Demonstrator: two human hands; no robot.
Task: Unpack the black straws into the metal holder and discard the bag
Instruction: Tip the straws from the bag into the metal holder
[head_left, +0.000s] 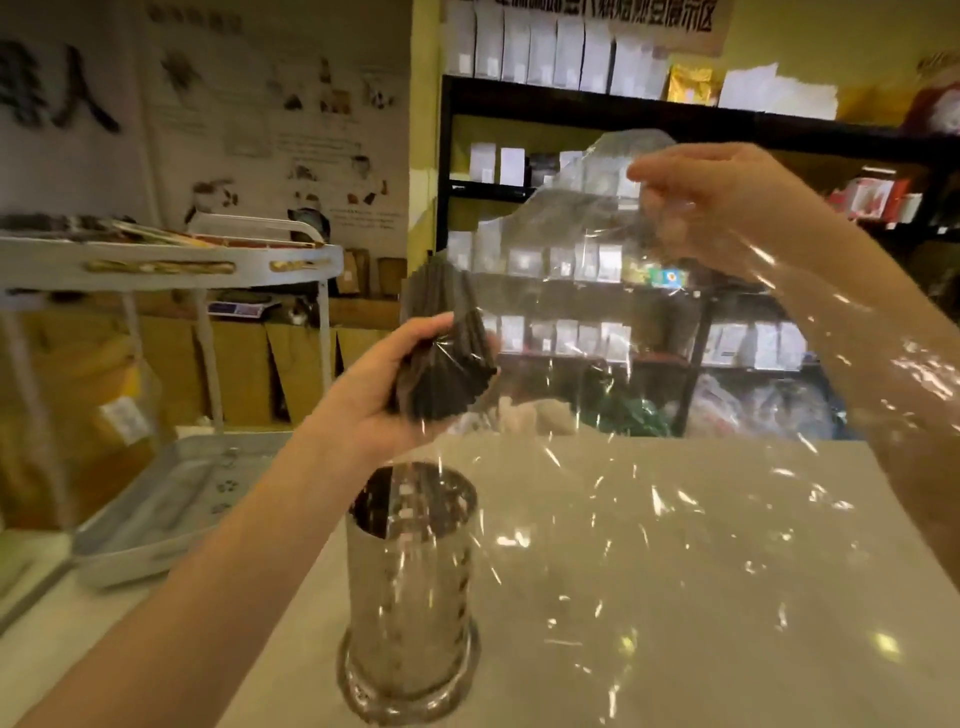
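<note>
**Straw bundle held directly above the holder**

The bundle of black straws was gripped in the left hand, fingers closed round it, its long axis near upright and slightly tilted. The perforated metal holder stood on the counter straight below, nearer the left hand. The clear plastic bag was pinched at its top by the raised right hand, its lower part apparently still draped about the straws.

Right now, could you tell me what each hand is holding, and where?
The left hand grips the black straws around mid-bundle; the right hand pinches the clear bag near its top.
</note>
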